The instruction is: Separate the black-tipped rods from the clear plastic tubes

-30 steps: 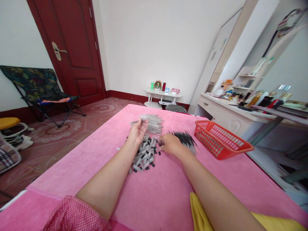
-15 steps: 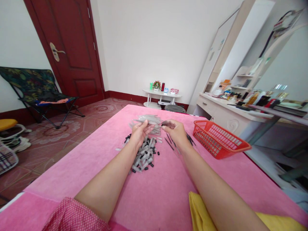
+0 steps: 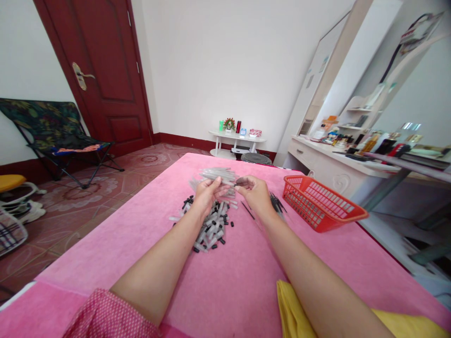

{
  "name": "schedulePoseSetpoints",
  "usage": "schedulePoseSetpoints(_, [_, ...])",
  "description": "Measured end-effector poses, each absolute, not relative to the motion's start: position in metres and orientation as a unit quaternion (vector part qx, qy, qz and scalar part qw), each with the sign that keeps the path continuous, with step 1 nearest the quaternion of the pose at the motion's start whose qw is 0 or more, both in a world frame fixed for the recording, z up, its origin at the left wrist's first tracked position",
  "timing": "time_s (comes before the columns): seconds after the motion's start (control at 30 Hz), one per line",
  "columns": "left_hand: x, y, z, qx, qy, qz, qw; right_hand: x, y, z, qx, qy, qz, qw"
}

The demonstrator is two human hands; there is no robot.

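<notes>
My left hand (image 3: 208, 195) is closed in a pinch, with what looks like a thin translucent tube (image 3: 230, 185) reaching from its fingertips towards my right hand (image 3: 254, 191). That hand pinches a small black piece (image 3: 236, 185), mostly covered by the fingers. The fingertips of both hands almost meet. Behind my left hand lies a heap of long translucent tubes (image 3: 220, 172). Under and in front of it spreads a pile of short clear tubes and small black cylinders (image 3: 213, 230). Thin black sticks (image 3: 276, 203) lie beside my right wrist, which partly hides them.
A red plastic basket (image 3: 322, 206) stands at the right edge of the pink-covered table (image 3: 232, 281). Yellow cloth (image 3: 294, 307) lies under my right forearm. Beyond are a dressing table (image 3: 327, 159) with bottles, a low white shelf (image 3: 236, 136) and a folding chair (image 3: 66, 136).
My left hand has shifted slightly right, and my right hand slightly left, so the fingertips are closer together. The piles look the same.
</notes>
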State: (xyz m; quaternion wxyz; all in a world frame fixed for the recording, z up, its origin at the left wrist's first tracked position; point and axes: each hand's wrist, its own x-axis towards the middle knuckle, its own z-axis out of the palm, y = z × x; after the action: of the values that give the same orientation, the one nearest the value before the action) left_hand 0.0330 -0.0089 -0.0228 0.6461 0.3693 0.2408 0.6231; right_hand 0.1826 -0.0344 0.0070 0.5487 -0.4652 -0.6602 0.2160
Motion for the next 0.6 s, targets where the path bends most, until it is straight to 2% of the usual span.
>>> schedulePoseSetpoints(0.2, [0.0332,-0.01,-0.0241,0.392,0.231,0.617,0.642,0.1831,-0.0359,0.0072,-0.477,-0.654,0.213,0.547])
schedulePoseSetpoints(0.47, [0.0341,-0.0101,-0.0246,0.413,0.196,0.611,0.646,0.1835,-0.0375,0.0086,-0.479,-0.623,0.326,0.525])
schedulePoseSetpoints(0.6, [0.0333,-0.0092,-0.0246,0.395,0.209,0.622,0.643,0.1858,-0.0349,0.0054,-0.484,-0.658,0.277,0.505])
